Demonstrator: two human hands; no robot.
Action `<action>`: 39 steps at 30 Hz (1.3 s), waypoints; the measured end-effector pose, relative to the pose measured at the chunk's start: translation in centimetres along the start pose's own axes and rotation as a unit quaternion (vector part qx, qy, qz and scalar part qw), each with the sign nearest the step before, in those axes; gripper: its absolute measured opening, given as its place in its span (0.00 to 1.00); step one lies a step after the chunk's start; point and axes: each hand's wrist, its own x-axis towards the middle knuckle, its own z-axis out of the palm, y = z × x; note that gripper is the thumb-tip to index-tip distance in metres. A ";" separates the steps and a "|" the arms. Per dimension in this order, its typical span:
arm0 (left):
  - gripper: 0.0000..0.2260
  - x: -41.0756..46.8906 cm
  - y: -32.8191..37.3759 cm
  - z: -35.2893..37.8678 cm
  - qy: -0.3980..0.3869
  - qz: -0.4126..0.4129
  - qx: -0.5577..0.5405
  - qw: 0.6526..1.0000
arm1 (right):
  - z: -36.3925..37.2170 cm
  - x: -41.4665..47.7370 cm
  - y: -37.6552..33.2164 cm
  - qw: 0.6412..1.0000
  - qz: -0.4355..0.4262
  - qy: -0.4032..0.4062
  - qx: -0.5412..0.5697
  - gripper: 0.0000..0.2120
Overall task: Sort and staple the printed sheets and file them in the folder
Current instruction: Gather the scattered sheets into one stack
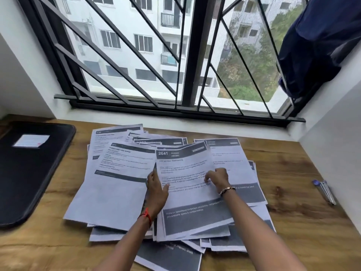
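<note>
Several printed sheets [115,192] lie spread in a loose overlapping pile on the wooden desk [293,222]. On top lies a sheet headed 2641 [187,165]. My left hand [157,187] holds that sheet at its left edge, thumb on the paper. My right hand [218,178] rests on the middle of the same sheet with its fingers bent down onto the print. A black folder [29,173] with a white label lies closed at the left of the desk. A stapler [325,191], silver with a blue end, lies at the right.
A barred window [175,55] with a white sill runs behind the desk. White walls close in on both sides. A dark blue cloth [320,45] hangs at the upper right.
</note>
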 end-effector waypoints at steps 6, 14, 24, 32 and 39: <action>0.21 1.4 -1.5 -2.0 0.008 -0.027 0.001 1.000 | -2.1 0.6 -0.6 0.999 -0.020 0.029 0.022 0.07; 0.18 1.1 -0.5 -0.9 -0.052 0.005 0.025 0.998 | -1.9 0.8 0.4 0.998 -0.029 -0.044 -0.032 0.11; 0.10 1.3 1.0 -0.4 -0.076 -0.088 -0.241 0.963 | -0.9 0.9 0.2 0.985 -0.043 0.004 -0.166 0.24; 0.21 1.7 2.1 -0.9 -0.126 -0.072 -0.260 0.955 | -0.5 0.8 -0.8 0.997 -0.057 0.012 -0.051 0.05; 0.20 4.5 0.3 -7.6 -0.032 -0.041 -0.202 0.978 | 3.2 -1.5 -4.1 0.996 -0.054 -0.039 0.050 0.13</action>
